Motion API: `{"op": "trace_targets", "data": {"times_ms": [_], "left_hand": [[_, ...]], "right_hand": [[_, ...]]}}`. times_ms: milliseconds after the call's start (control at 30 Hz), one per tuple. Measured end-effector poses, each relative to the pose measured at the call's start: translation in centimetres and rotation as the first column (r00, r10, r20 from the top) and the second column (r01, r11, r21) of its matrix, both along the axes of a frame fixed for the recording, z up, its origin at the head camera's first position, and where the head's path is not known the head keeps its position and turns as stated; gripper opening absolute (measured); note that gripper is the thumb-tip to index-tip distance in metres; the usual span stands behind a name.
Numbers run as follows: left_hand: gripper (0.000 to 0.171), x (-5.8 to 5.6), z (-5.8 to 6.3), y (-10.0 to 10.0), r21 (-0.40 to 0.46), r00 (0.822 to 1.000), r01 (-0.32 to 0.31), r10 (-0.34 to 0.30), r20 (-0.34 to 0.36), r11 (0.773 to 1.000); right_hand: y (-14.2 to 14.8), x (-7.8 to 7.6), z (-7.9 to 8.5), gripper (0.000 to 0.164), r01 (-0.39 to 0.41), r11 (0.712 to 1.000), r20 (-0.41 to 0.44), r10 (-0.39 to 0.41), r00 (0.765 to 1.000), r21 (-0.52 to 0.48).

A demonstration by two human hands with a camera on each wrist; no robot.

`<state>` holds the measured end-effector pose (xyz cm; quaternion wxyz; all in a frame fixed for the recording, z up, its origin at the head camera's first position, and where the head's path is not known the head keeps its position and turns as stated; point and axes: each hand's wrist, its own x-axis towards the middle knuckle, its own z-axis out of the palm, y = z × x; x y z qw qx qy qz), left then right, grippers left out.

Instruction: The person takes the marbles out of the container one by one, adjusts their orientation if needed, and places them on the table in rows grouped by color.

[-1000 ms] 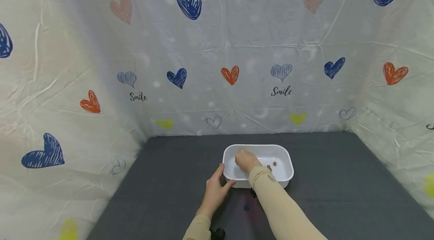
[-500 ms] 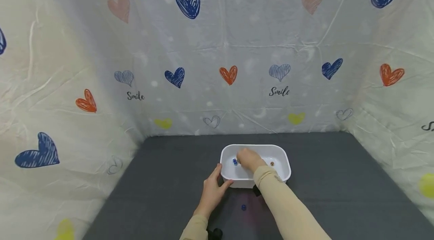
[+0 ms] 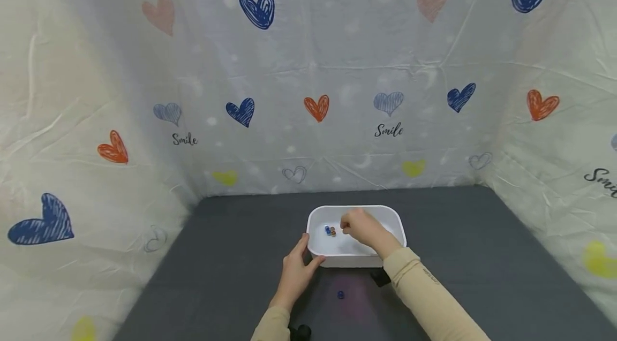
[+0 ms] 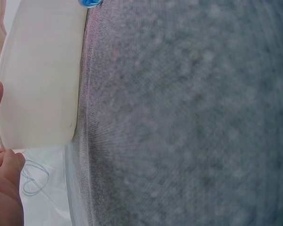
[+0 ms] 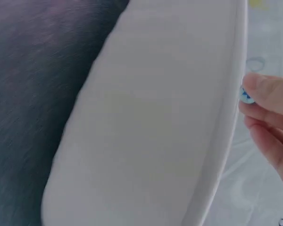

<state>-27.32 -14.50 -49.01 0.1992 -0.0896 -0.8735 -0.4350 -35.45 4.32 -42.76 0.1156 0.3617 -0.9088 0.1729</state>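
A white rectangular tray stands on the dark table. My left hand holds its near left corner, thumb on the front wall and fingers at the left side. Over the tray's middle is my right hand, its thumb and fingertips pinching a small clear marble with blue inside. Left of that hand, blue marbles and brown marbles lie close together on the tray floor. My right hand and forearm hide part of the tray's right side.
On the table in front of the tray lies a single blue marble. The dark grey tabletop extends to both sides. A pale curtain printed with hearts hangs behind and at the sides.
My right hand has moved from the tray's left end toward its middle. Blue and brown marbles now show together where the hand was. My left hand keeps its place on the corner.
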Motion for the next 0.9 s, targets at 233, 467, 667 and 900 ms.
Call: {"op": "trace_targets", "data": {"times_ms": [233, 467, 667, 900], "left_hand": [[0.07, 0.0, 0.1, -0.2, -0.01, 1.0, -0.026, 0.026, 0.008, 1.0], [0.07, -0.3, 0.3, -0.2, -0.019, 1.0, -0.017, 0.016, -0.012, 1.0], [0.07, -0.4, 0.4, 0.0, -0.007, 1.0, -0.023, 0.023, 0.009, 1.0], [0.07, -0.2, 0.0, 0.4, -0.018, 1.0, -0.021, 0.022, 0.014, 1.0]], "right_hand": [[2.3, 3.4, 0.6, 0.005, -0.037, 0.996, -0.018, 0.035, 0.999, -0.083], [3.5, 6.2, -0.4, 0.008, -0.086, 0.982, -0.083, 0.073, 0.994, -0.169], [3.4, 8.3, -2.3, 0.009, -0.199, 0.949, -0.115, 0.175, 0.978, -0.247], [3.5, 9.3, -5.1, 0.008, -0.187, 0.962, -0.002, 0.19, 0.982, -0.199]]}}
